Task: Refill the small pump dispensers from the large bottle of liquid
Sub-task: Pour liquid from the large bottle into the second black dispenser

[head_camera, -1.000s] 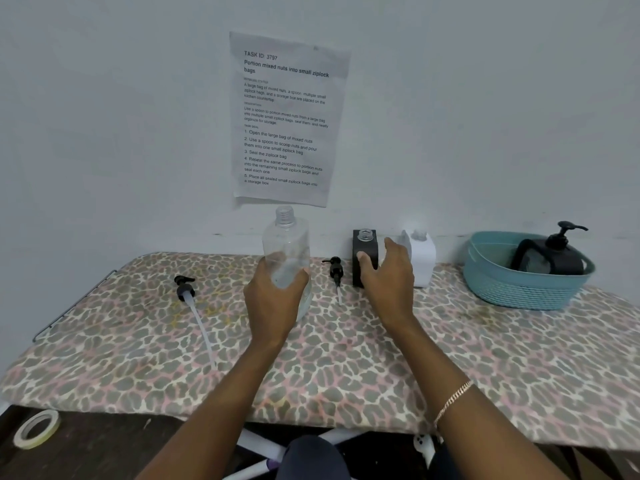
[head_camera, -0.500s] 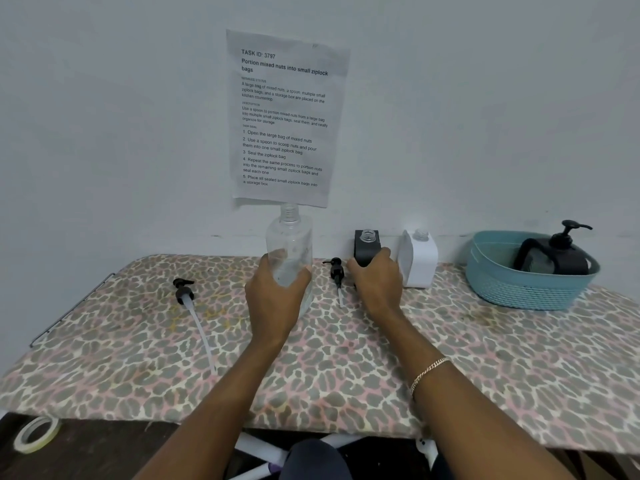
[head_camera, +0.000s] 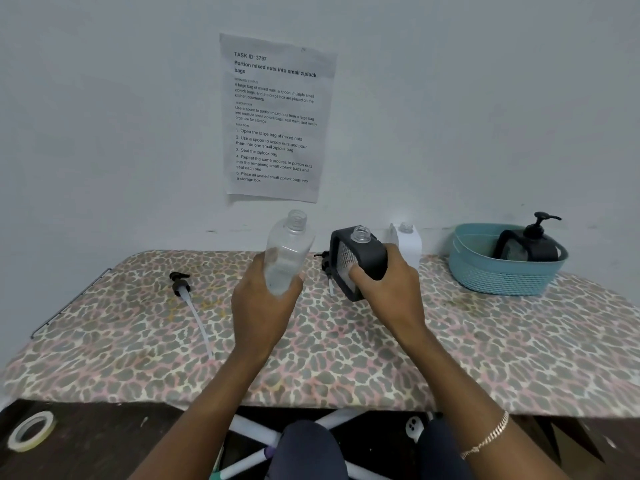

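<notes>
The left hand point(head_camera: 265, 308) wraps its fingers round the lower half of the large clear bottle point(head_camera: 290, 247) and hides it, so the liquid level is hard to make out. The bottle's capless neck leans toward one o'clock. Just beside it at three o'clock, the right hand point(head_camera: 389, 291) clasps the black dispenser point(head_camera: 363, 259), with the thumb across its pale meshed face. The dispenser tilts with its open neck up. Whether its lower corner touches the leopard-print table cover point(head_camera: 485, 341) cannot be told.

Between the two containers a small black pump head point(head_camera: 323, 263) is mostly hidden; only its top and a bit of tube show. At one o'clock from the right hand, the white dispenser point(head_camera: 409, 242) stands capless by the wall, its lower part behind the knuckles.

At nine o'clock from the bottle, well apart, a pump head with a long tube point(head_camera: 181, 287) lies on the cover. Far off at three o'clock, a teal basket point(head_camera: 498, 278) holds a black pump bottle point(head_camera: 535, 245), whose base is behind the basket wall. A printed sheet point(head_camera: 277, 116) hangs on the wall at twelve. A tape roll point(head_camera: 19, 444) lies on the floor at seven o'clock.
</notes>
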Demonstrator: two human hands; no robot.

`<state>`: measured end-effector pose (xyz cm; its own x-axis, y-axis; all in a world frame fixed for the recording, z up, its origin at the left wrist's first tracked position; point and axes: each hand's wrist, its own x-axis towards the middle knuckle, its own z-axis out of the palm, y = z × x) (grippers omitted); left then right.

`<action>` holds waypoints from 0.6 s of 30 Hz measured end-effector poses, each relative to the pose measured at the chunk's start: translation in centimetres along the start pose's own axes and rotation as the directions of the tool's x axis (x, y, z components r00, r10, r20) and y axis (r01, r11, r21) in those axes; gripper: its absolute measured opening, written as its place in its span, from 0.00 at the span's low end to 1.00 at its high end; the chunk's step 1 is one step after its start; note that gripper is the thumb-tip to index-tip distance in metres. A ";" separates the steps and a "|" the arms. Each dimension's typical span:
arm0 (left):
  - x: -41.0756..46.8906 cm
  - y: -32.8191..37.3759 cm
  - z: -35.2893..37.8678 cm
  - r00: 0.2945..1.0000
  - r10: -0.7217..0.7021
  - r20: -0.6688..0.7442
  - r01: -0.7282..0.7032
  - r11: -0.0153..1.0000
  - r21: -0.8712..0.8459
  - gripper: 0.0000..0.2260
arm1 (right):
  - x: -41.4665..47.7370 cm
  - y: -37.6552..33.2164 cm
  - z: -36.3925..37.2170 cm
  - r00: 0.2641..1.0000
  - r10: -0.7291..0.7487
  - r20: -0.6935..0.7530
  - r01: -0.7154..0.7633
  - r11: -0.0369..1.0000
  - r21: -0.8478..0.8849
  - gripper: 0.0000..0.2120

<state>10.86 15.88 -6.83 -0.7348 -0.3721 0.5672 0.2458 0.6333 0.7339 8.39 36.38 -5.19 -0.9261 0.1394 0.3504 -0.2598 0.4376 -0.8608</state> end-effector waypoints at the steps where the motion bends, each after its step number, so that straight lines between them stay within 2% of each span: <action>1: -0.4 0.1 -0.2 1.000 0.021 0.002 -0.021 0.999 0.030 0.22 | -0.6 -0.1 -0.5 1.000 -0.008 0.010 0.008 1.000 0.000 0.16; 9: -2.6 -0.2 -0.9 0.982 0.187 0.033 -0.190 0.968 0.163 0.27 | -3.4 1.1 -2.7 0.997 -0.061 0.045 0.062 0.998 -0.025 0.16; 18: -3.5 -1.7 0.3 0.940 0.322 0.113 -0.341 0.885 0.318 0.34 | -4.6 3.6 -2.8 0.997 -0.028 0.069 0.029 0.999 -0.024 0.17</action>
<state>12.80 16.30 -10.17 -0.6832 -0.0696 0.7270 0.2671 0.9027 0.3374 12.45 39.82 -8.89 -0.9352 0.0658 0.3479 -0.2803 0.4625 -0.8411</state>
